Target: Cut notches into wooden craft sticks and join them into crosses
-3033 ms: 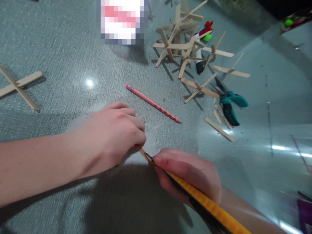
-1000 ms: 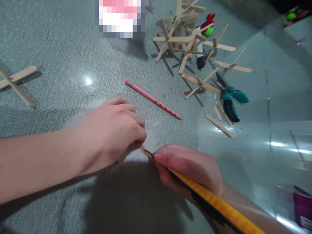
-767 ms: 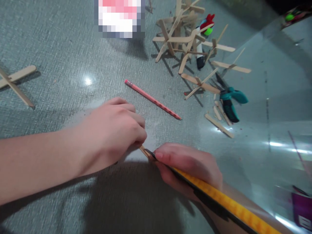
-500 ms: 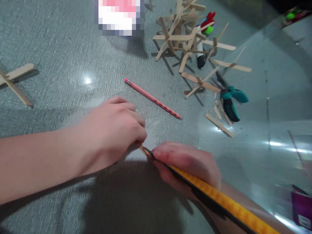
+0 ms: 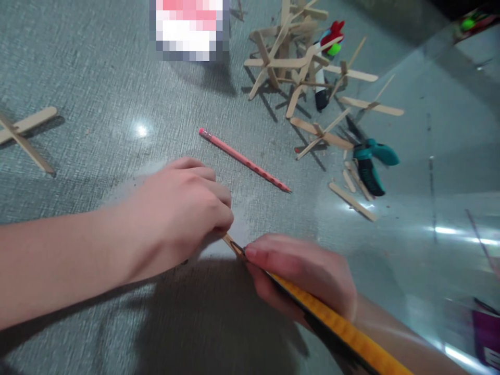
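Note:
My left hand [image 5: 191,200] is closed, its knuckles turned up, pinching a wooden craft stick [image 5: 231,244] low over the table. Most of that stick is hidden under the fingers. My right hand [image 5: 300,268] is wrapped round a utility knife [image 5: 344,330] with a long yellow and black handle that runs out at the lower right. The knife's dark, narrow tip lies against the stick's near end, in the small gap between my two hands. A pink pencil [image 5: 246,161] lies just beyond my hands.
Crossed craft-stick pieces [image 5: 269,62] are heaped at the back, with a marker [image 5: 321,88] among them. Green-handled pliers [image 5: 369,161] and loose stick offcuts [image 5: 351,201] lie right. Another stick cross [image 5: 23,133] is at the left. A blurred-out object [image 5: 189,31] stands at the back.
The knife's yellow handle swings slightly back and forth in my right hand while its tip stays at the stick. My left hand keeps its place; the whole view shifts a little.

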The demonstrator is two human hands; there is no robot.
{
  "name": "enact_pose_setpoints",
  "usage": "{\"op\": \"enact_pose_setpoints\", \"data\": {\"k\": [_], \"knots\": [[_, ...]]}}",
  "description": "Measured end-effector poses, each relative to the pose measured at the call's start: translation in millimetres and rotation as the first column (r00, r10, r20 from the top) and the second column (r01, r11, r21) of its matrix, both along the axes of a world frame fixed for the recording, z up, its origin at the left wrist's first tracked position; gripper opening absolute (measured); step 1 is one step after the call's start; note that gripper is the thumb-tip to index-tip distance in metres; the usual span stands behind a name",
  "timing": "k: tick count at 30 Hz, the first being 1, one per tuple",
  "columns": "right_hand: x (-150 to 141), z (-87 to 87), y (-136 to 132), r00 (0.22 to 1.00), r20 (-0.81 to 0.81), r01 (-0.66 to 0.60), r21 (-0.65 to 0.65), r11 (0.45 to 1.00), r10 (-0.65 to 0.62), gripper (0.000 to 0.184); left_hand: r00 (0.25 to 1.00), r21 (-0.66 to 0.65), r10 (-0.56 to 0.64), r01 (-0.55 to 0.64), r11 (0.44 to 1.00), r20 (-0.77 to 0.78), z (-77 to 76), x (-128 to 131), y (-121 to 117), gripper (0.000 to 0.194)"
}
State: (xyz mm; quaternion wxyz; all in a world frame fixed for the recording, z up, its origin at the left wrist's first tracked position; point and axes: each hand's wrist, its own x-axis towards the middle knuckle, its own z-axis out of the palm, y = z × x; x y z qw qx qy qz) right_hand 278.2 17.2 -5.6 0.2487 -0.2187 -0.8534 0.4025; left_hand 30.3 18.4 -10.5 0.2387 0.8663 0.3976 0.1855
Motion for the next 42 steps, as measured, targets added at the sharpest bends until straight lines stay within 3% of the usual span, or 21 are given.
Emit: {"op": "enact_pose_setpoints", "data": {"k": [4, 9, 17, 23, 33, 42], "knots": [[-1.0, 1.8, 1.3, 1.0, -0.009, -0.004, 0.031, 1.0, 0.005, 0.023, 1.0, 0.019, 0.008, -0.008, 1.0, 0.014, 0.4, -0.1, 0.8, 0.02], [0.7, 4.3, 1.1, 0.994, -0.023, 0.112, 0.084, 0.99, -0.111, 0.029, 1.0, 0.013, 0.003, -0.003, 1.0, 0.013, -0.5, 0.8, -0.1, 0.023], [0.3, 1.1, 4.4, 0.991, -0.081, 0.115, 0.109, 0.987, -0.107, 0.032, 0.996, 0.147, 0.016, -0.004, 0.989, -0.086, -2.6, 6.7, -8.6, 0.017], [-2.9, 3.1, 2.5, 0.998, -0.048, 0.049, 0.228, 0.972, -0.039, 0.03, 1.0, 0.071, 0.004, -0.002, 0.998, -0.026, 0.1, 4.9, -6.5, 0.021], [-3.5, 1.9, 1.3, 1.0, -0.011, 0.01, 0.238, 0.971, -0.008, 0.024, 0.996, -0.073, -0.009, 0.002, 0.997, -0.088, 7.0, 6.5, -1.4, 0.015], [-5.1, 3.0, -0.1, 1.0, 0.029, -0.001, 0.242, 0.97, -0.007, 0.023, 0.992, -0.06, 0.0, -0.008, 0.998, -0.122, 4.7, 7.8, -0.6, 0.014]]}}
